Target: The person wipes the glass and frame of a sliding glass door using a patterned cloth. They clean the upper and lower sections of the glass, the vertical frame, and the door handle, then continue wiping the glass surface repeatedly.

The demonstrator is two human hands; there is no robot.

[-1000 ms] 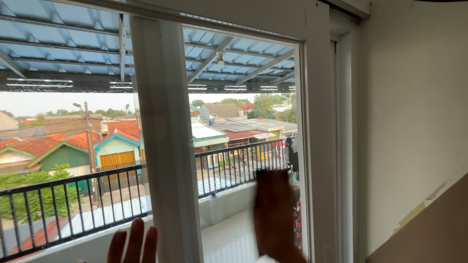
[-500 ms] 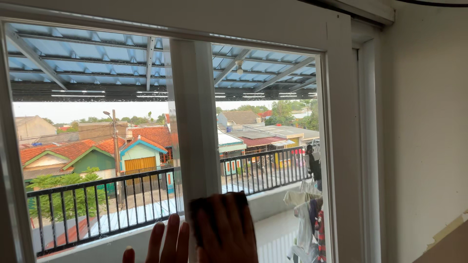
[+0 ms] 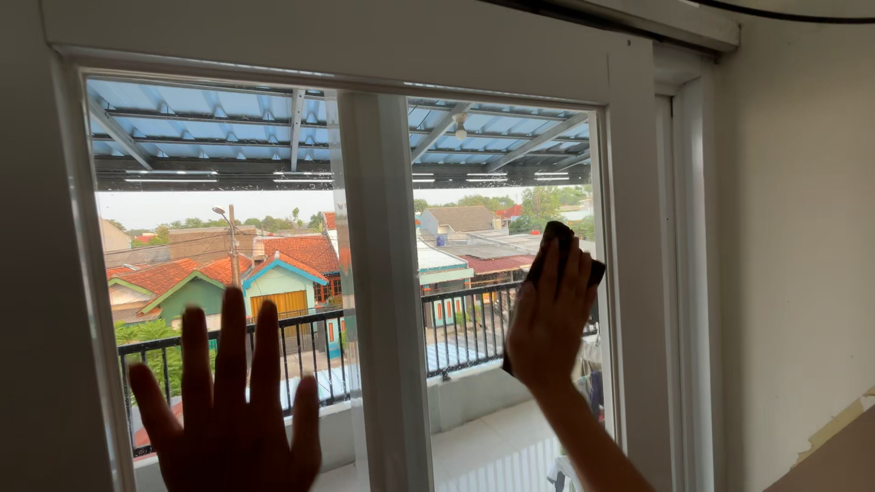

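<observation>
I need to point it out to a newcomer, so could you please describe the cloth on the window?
Start at the white-framed window and take the pane right of its middle post. The dark cloth lies flat under the right hand against that glass; the left hand, spread on the other pane, is bare.
</observation>
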